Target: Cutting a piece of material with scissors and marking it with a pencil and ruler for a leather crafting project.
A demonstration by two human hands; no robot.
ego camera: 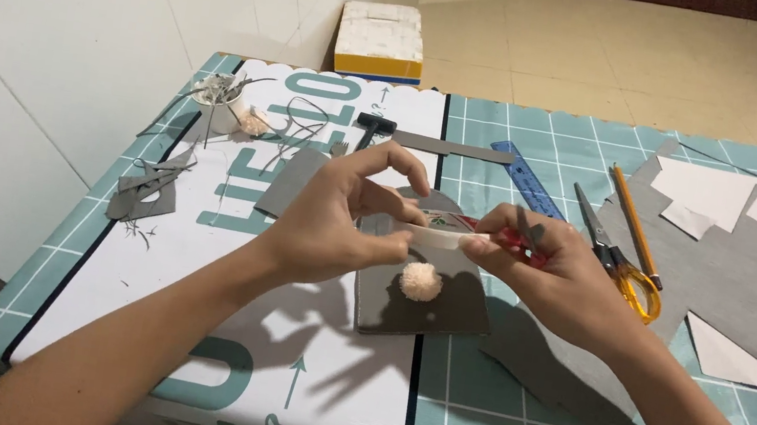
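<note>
White strip [439,238] spans both hands' grips, seemingly tape.

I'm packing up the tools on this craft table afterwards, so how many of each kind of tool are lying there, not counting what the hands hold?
Scissors with yellow handles: 1
Blue ruler: 1
Orange pencil: 1
Black-headed tool near the far edge: 1
Total: 4
The left hand and right hand pull a white strip between them; it is not counted.

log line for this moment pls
left hand: pinches tape strip | right hand: holds tape roll | pompom on grey card
</note>
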